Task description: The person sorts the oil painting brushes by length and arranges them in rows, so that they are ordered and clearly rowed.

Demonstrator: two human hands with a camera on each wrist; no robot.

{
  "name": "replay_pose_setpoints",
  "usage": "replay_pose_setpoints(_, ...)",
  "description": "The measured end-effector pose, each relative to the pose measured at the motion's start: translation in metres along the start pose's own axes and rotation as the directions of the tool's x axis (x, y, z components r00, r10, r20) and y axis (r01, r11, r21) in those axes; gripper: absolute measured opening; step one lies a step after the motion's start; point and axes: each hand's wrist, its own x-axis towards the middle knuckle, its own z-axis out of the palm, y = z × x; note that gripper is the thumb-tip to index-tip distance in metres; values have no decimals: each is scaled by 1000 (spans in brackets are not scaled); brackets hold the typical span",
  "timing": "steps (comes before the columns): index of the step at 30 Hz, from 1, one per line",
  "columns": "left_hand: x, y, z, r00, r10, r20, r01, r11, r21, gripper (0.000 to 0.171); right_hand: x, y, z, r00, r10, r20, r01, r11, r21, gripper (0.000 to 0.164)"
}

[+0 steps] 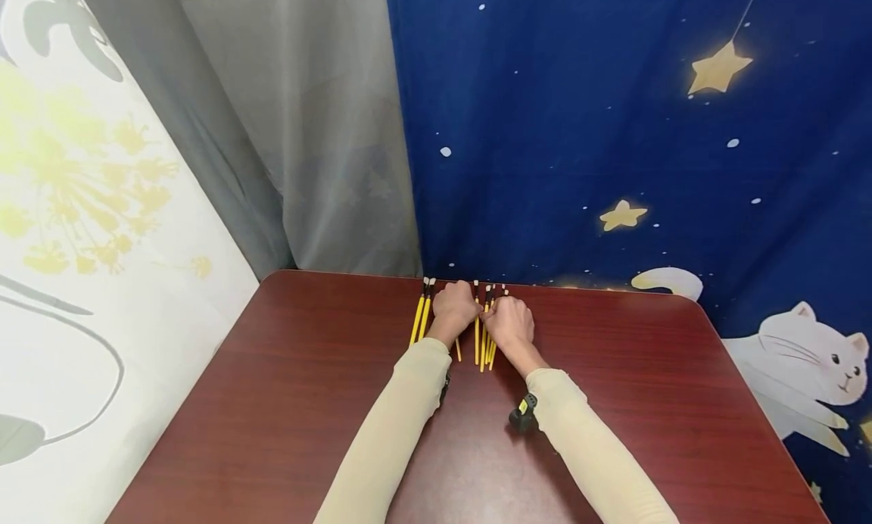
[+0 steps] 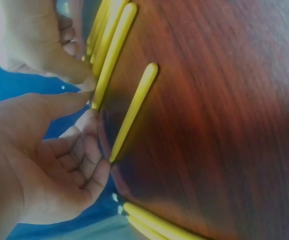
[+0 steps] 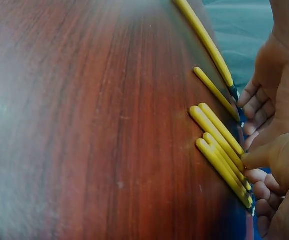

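Several yellow-handled paintbrushes with dark ferrules and pale tips lie side by side near the table's far edge. My left hand (image 1: 455, 303) pinches one paintbrush (image 2: 115, 55) near its bristle end, thumb and forefinger meeting at it. Beside it, my right hand (image 1: 509, 321) has its thumb and fingers at the same group, holding at the brush heads (image 3: 218, 131). Below the left hand's curled fingers lies a single paintbrush (image 2: 134, 112), its head hidden by the hand in the head view. Two more paintbrushes (image 1: 422, 312) lie to the left of that hand.
The dark red wooden table (image 1: 306, 403) ends just beyond the brush tips. Behind it hang a grey curtain (image 1: 341, 130) and a blue curtain (image 1: 545, 130) with stars and a white cat. A small black camera (image 1: 523, 414) sits at the right sleeve.
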Motion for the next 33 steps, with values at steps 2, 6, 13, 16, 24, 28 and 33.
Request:
replay_pose_setpoints(2, 1, 2, 2, 1000, 12, -7, -12, 999, 31, 23, 0, 0, -2, 1000, 10, 7, -10, 1000, -8, 44)
replay_pose_setpoints(6, 0, 4, 6, 999, 20, -30, -18, 997, 69, 25, 0, 0, -4, 1000, 4, 14, -3, 1000, -18, 44)
replay_pose_setpoints(13, -1, 4, 7, 1000, 13, -5, -12, 996, 92, 23, -2, 1, -4, 999, 22, 23, -22, 1000, -7, 45)
replay_pose_setpoints(16, -1, 4, 6, 1000, 11, 15, -12, 995, 102, 23, -2, 1, -5, 1000, 11, 26, -11, 1000, -15, 47)
replay_pose_setpoints(24, 2, -1, 4, 1000, -13, 6, 13, 999, 43, 28, 0, -6, -9, 999, 7, 54, -6, 1000, -23, 55)
replay_pose_setpoints(28, 2, -1, 4, 1000, -18, 11, 18, 998, 53, 29, 0, -10, -10, 996, 45, 71, -43, 999, -33, 55)
replay_pose_setpoints(33, -1, 0, 5, 999, -33, 17, 32, 998, 52, 31, 0, -10, -9, 992, 83, 99, -79, 996, -41, 51)
